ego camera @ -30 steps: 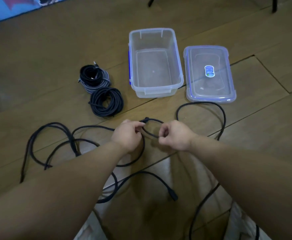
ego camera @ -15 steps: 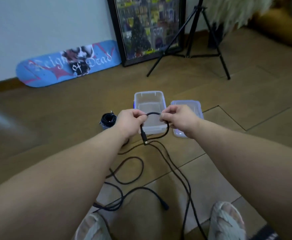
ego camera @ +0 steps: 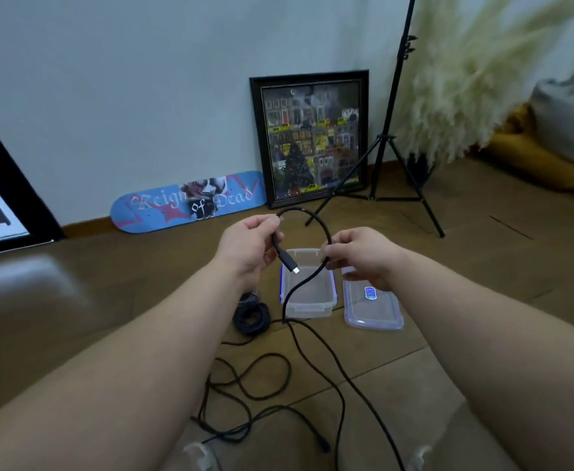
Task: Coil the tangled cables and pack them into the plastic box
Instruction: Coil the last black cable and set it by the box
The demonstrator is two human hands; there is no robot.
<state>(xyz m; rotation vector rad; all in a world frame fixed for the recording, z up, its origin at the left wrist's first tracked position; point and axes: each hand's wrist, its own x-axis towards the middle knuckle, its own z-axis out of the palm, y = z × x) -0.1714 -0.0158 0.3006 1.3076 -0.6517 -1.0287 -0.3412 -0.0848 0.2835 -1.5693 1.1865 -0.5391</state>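
Observation:
A long black cable arches between both hands in mid-air. My left hand pinches it just above its plug end, which hangs down. My right hand pinches the cable further along, and from there it drops to the floor and runs on in tangled loops. The clear plastic box stands open on the wooden floor below the hands. Its lid lies flat to the right. A black coiled cable lies left of the box, with another coil partly hidden behind my left wrist.
A black tripod stand rises behind the box. A framed picture and a blue skateboard deck lean on the wall. Pampas grass and cushions fill the right. My knees show at the bottom edge.
Both hands have lifted the cable end from the floor to chest height, forming a first loop. My head has tilted up, bringing the wall, picture and tripod into view.

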